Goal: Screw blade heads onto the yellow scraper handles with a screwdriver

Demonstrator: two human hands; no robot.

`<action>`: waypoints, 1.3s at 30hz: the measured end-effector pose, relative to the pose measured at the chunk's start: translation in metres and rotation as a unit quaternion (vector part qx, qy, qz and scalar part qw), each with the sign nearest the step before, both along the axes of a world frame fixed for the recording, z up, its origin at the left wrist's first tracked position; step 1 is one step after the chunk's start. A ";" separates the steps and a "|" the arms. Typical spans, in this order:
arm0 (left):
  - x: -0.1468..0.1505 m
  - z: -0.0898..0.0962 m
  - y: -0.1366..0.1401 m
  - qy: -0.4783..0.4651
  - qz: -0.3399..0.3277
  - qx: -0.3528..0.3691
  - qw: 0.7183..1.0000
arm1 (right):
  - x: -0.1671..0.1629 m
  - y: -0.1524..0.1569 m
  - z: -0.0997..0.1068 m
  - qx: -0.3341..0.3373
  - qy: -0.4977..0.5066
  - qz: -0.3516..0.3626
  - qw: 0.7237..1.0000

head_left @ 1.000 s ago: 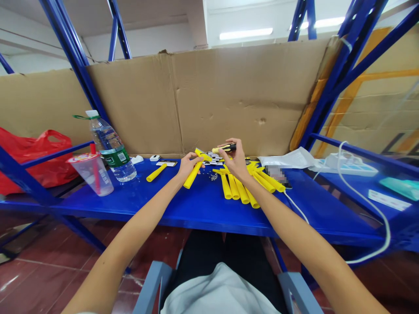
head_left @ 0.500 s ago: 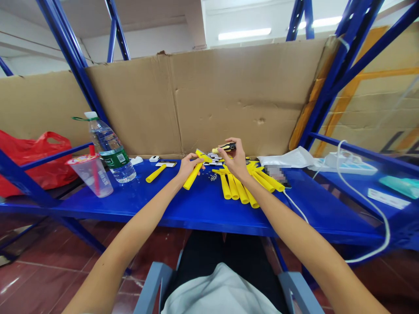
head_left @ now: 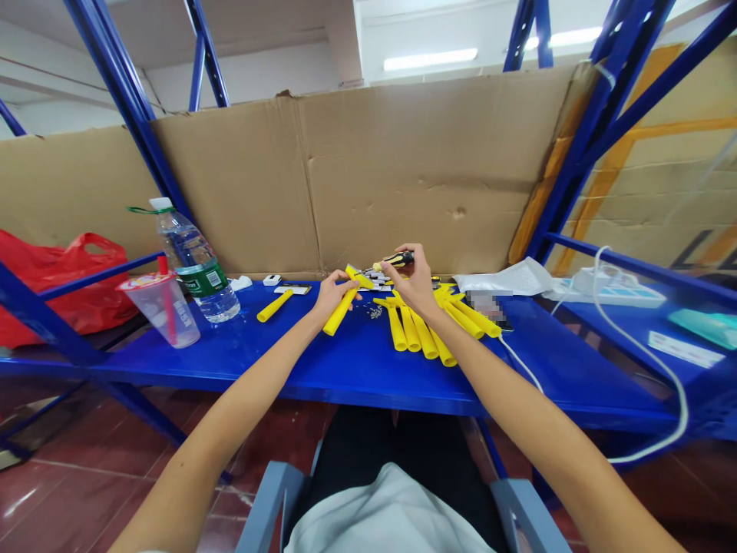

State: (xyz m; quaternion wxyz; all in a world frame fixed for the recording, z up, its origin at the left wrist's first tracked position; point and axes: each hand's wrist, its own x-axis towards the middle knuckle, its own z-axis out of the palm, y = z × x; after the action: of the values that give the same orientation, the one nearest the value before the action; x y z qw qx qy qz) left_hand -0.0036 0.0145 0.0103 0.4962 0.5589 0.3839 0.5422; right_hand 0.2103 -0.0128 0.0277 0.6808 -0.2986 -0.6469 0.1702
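My left hand (head_left: 334, 293) is closed around a yellow tubular handle (head_left: 339, 311), its hollow end pointing toward me. In my right hand (head_left: 415, 284) is a screwdriver (head_left: 397, 259) with a black and cream grip. Its shaft points left and the tip is at the head of the yellow handle; whether it sits in a screw is too small to tell. Several more yellow handles (head_left: 424, 338) lie side by side below my right hand. A small pile of screws (head_left: 376, 312) lies between the hands. One single yellow handle (head_left: 275, 306) rests to the left.
On the left stand a water bottle (head_left: 199, 265), a plastic cup (head_left: 164, 311) and a red bag (head_left: 63, 288). A white plastic bag (head_left: 507, 278) and a power strip (head_left: 627, 294) lie to the right. Cardboard (head_left: 403, 177) walls the back of the blue table (head_left: 351, 376).
Almost nothing differs. Both hands keep their places, with the screwdriver tip still at the head of the yellow handle.
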 end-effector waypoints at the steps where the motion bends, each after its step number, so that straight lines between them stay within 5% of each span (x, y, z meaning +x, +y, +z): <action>1: 0.000 0.000 0.000 0.003 -0.004 0.001 1.000 | 0.001 0.000 0.000 -0.002 0.006 -0.004 1.000; 9: 0.000 -0.001 0.002 -0.014 -0.002 0.004 1.000 | -0.002 0.000 -0.001 0.023 0.007 0.093 0.995; 17: 0.001 -0.006 0.003 0.016 -0.019 -0.003 1.000 | 0.005 0.006 -0.003 -0.006 0.005 0.034 0.999; 25: 0.002 -0.006 0.002 0.010 -0.012 -0.003 1.000 | 0.000 -0.002 -0.002 0.033 -0.024 0.074 0.996; 32: 0.003 -0.006 -0.001 0.012 -0.032 0.006 0.999 | 0.009 0.004 -0.001 0.017 -0.003 -0.010 1.000; 39: 0.001 -0.005 0.001 -0.009 -0.011 0.006 1.000 | 0.006 -0.002 0.001 0.007 -0.012 0.084 0.996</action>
State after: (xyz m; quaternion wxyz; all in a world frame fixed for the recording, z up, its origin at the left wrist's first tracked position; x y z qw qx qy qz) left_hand -0.0024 0.0154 0.0051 0.5022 0.5612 0.3699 0.5441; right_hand 0.2161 -0.0151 0.0282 0.6581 -0.2407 -0.6790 0.2190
